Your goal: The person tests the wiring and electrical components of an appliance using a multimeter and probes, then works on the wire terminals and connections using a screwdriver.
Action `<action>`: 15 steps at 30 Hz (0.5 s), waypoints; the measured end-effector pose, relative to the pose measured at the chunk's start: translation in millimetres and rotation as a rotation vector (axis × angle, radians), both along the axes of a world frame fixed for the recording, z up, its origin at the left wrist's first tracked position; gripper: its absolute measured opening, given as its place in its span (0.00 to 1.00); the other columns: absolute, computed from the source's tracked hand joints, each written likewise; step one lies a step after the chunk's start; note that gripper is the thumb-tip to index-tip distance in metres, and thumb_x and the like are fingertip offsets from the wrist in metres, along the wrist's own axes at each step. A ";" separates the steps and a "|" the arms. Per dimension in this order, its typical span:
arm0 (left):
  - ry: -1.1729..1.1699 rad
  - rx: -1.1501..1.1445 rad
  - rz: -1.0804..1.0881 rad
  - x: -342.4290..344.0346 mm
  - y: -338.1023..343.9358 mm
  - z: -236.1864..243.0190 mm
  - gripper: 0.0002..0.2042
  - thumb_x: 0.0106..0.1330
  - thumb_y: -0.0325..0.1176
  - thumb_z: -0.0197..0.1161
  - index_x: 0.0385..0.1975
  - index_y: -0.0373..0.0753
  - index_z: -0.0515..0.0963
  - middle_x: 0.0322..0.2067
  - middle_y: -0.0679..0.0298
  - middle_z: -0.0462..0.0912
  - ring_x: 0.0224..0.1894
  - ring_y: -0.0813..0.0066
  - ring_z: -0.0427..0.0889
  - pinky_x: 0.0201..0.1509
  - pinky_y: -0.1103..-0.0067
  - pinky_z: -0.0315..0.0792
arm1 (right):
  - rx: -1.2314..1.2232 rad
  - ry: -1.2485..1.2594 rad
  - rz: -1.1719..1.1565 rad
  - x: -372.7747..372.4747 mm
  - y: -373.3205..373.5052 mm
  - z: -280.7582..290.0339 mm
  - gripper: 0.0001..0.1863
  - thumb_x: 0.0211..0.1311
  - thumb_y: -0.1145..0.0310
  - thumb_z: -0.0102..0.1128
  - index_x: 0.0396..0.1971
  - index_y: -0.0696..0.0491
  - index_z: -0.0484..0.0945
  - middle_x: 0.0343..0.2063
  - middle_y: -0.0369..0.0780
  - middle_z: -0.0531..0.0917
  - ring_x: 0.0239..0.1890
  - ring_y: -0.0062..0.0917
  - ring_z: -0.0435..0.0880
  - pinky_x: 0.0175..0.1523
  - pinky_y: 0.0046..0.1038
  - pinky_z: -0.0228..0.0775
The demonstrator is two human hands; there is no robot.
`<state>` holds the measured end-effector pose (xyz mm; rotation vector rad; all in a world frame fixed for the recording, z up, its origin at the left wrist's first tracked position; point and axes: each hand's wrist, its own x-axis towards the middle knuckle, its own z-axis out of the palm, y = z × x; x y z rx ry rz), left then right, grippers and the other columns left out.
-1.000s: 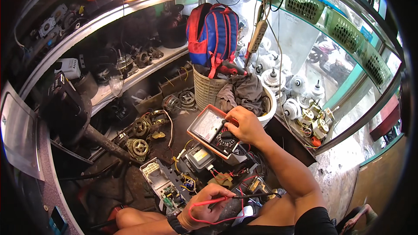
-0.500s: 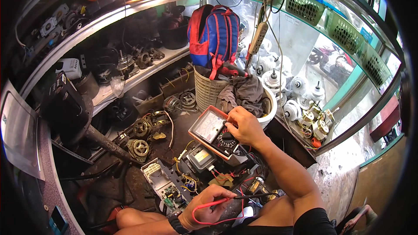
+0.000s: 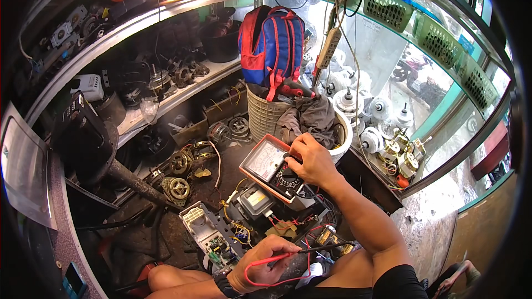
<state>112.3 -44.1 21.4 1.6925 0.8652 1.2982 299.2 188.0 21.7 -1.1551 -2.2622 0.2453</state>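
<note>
An analog multimeter (image 3: 265, 160) with an orange-red rim lies face up and tilted, its needle dial to the left of a round selector. My right hand (image 3: 311, 160) reaches over its right side, thumb and fingers closed at a small black knob on the face. Low in the middle, my left hand (image 3: 261, 263) grips the test probes (image 3: 291, 253), a red one and a black one, side by side with their leads trailing. Just beyond that hand sit an opened white housing with a circuit board (image 3: 213, 243) and a silver boxy part (image 3: 256, 201) with yellow wires.
Several round motor parts (image 3: 178, 188) lie left of the multimeter. A black post with a dark box (image 3: 83, 133) rises at the left. Behind stand a woven basket (image 3: 261, 116) under a red-blue backpack (image 3: 280, 44) and a white bucket (image 3: 344, 138) with grey cloth.
Both hands, the probes and the multimeter stay practically where they were. Beyond the glass at the right, a red motorbike has shifted and shows less clearly.
</note>
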 end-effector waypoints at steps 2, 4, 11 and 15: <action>0.012 0.003 -0.001 -0.3 0.7 1.8 0.10 0.69 0.17 0.69 0.45 0.33 0.77 0.41 0.54 0.89 0.44 0.67 0.91 0.49 0.75 0.84 | -0.012 0.008 -0.017 1.6 -0.7 0.6 0.10 0.61 0.65 0.71 0.39 0.54 0.85 0.45 0.41 0.81 0.42 0.40 0.87 0.49 0.39 0.81; 0.025 0.006 -0.002 -0.2 1.3 1.9 0.10 0.69 0.17 0.69 0.45 0.33 0.77 0.41 0.54 0.89 0.45 0.67 0.91 0.50 0.75 0.84 | 0.020 0.048 0.023 3.6 0.4 -3.3 0.10 0.61 0.64 0.71 0.38 0.54 0.84 0.45 0.41 0.81 0.43 0.40 0.87 0.49 0.40 0.81; 0.016 0.016 -0.002 0.6 2.2 0.6 0.11 0.69 0.17 0.70 0.45 0.33 0.76 0.41 0.53 0.89 0.45 0.66 0.92 0.49 0.75 0.84 | 0.005 -0.010 0.000 2.7 2.0 -3.5 0.11 0.61 0.63 0.73 0.38 0.54 0.85 0.47 0.41 0.81 0.43 0.41 0.87 0.49 0.40 0.81; 0.027 0.032 -0.001 0.3 3.2 2.6 0.11 0.69 0.17 0.70 0.45 0.33 0.76 0.41 0.53 0.89 0.45 0.66 0.92 0.48 0.76 0.84 | 0.012 0.016 0.003 1.8 -1.3 -1.5 0.12 0.61 0.63 0.72 0.40 0.54 0.85 0.48 0.42 0.81 0.44 0.41 0.87 0.50 0.40 0.81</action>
